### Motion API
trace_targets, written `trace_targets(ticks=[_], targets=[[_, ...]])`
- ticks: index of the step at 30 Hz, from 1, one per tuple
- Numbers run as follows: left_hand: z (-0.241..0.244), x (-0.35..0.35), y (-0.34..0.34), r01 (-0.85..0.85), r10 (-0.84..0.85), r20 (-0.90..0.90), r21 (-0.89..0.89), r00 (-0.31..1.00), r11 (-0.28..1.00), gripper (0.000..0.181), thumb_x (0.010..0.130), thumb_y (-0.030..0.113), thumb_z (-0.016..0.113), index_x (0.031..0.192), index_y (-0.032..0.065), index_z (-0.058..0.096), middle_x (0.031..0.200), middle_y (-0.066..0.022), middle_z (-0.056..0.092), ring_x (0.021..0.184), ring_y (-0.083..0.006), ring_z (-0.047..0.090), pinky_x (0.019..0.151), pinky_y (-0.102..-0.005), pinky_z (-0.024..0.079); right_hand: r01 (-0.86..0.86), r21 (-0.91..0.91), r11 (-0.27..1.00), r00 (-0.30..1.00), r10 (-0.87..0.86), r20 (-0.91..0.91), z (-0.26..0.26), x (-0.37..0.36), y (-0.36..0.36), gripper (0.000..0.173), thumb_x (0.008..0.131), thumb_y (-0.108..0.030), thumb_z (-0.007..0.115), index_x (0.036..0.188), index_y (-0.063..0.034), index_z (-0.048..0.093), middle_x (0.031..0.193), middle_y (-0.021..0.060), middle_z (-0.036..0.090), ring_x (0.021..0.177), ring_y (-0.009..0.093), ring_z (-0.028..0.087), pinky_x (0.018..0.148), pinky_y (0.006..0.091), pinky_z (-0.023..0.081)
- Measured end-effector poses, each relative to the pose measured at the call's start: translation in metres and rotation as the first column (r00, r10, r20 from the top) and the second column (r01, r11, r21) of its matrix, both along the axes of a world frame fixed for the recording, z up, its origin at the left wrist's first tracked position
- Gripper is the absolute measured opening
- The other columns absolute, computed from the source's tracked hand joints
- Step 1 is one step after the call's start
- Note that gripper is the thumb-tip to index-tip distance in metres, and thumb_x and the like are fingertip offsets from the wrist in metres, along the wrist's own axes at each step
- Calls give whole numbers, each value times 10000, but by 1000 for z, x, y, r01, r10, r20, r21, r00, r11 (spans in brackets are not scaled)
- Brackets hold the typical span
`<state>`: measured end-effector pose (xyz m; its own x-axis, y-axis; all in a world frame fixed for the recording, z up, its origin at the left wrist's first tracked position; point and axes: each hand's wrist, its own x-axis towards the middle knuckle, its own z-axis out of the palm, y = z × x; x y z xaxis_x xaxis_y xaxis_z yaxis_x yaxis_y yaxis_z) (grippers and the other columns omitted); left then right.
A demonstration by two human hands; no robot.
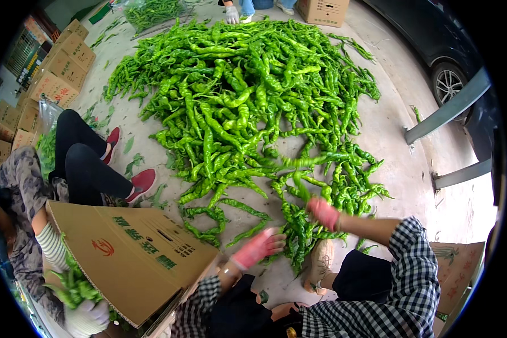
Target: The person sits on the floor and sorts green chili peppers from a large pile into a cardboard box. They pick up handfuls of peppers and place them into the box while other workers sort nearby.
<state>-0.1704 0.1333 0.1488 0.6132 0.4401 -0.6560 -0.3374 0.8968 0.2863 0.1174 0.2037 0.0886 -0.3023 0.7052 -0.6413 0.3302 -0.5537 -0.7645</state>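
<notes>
A large heap of long green chili peppers (236, 97) covers the concrete floor in front of me. My right hand (323, 213), in a pink glove, is closed around a green pepper (301, 188) that is blurred by motion. Below it lies a smaller cluster of peppers (298, 236) close to my shoe. My left hand (258, 247), also pink-gloved, hovers left of that cluster with fingers extended and no pepper visible in it. Several loose peppers (207, 219) are on the floor beyond my left hand.
A cardboard box (139, 241) stands at my left, where another person's gloved hand (86, 317) is beside green peppers. Stacked cartons (63, 63) line the far left. A second gloved hand (232, 14) reaches the heap's far edge. Metal posts (448, 107) and a dark car (422, 38) are at right.
</notes>
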Motion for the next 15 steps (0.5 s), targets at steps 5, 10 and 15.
trace_targets(ticks=[5,10,15], targets=[[-119,50,17,-274,308,47,-344,950,898,350,971,328,545,1107,8,586,1054,-151,653,964,-290,625,887,-426,508,-753,397,526,658,626,419,49,-33,-30,232,906,-258,555,1024,-68,616,945,113,587,905,238,585,803,399,504],[-148,13,2,-341,310,-158,-240,938,909,210,883,207,699,1016,63,624,893,-102,673,735,-224,643,634,-340,562,-865,111,490,210,151,966,-24,-22,95,310,753,-221,668,1028,-81,642,1055,125,633,960,292,627,774,409,520],[-136,-8,-14,-407,321,-378,-174,868,896,232,845,202,749,1005,85,630,860,-63,672,692,-187,618,589,-328,520,-926,190,327,325,430,842,-83,-51,90,333,769,-231,672,1066,-91,617,1047,104,638,1017,292,608,834,421,487]])
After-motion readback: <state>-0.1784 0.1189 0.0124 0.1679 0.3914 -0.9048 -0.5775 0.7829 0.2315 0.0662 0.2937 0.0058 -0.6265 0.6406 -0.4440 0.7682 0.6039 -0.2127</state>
